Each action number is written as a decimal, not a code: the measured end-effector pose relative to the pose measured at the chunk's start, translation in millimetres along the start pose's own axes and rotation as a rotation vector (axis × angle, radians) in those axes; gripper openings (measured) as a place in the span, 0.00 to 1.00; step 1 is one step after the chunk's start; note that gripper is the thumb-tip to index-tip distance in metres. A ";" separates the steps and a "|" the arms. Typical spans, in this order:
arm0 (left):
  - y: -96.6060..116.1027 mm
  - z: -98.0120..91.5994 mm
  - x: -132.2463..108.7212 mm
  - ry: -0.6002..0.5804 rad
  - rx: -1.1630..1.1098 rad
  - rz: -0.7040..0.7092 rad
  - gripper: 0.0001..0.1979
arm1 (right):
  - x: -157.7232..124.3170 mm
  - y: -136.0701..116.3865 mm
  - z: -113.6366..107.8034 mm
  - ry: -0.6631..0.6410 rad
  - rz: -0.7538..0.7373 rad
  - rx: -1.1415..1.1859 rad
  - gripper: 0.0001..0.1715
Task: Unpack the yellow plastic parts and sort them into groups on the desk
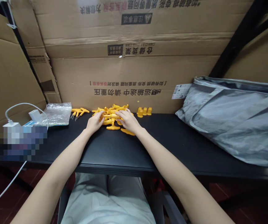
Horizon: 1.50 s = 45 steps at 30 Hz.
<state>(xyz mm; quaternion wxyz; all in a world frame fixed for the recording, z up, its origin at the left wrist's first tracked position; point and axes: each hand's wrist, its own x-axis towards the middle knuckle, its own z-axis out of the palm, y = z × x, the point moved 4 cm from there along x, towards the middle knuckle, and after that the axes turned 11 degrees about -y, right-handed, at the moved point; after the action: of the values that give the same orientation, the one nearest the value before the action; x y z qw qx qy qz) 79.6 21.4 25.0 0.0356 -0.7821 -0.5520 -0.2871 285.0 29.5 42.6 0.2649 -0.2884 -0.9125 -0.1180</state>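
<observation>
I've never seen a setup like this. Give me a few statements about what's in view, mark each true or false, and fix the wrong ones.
1. The left hand and right hand are both at the heap of yellow pieces. True.
2. The grey bag lies to the left of the heap. False: the grey bag is on the right.
3. Both hands wear thick gloves. False: they are bare.
4. Some short yellow pieces stand to the right of the heap. True.
5. The tabletop is white. False: the tabletop is black.
6. Yellow handles with metal spirals lie between the clear packaging and the heap. True.
</observation>
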 end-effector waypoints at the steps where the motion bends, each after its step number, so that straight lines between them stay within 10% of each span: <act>1: 0.3 0.2 0.1 0.004 -0.009 0.003 0.19 | -0.1 0.5 -0.4 0.009 0.001 -0.017 0.21; 45: -1.9 -1.4 -0.8 -0.025 -0.075 -0.006 0.16 | -2.5 3.8 1.6 -0.028 0.106 -0.004 0.22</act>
<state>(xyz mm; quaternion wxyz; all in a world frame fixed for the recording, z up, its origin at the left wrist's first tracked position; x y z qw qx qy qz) 77.2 20.9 25.3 -0.0013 -0.7847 -0.5436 -0.2980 288.4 32.0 40.1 0.2575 -0.3385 -0.8993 -0.1017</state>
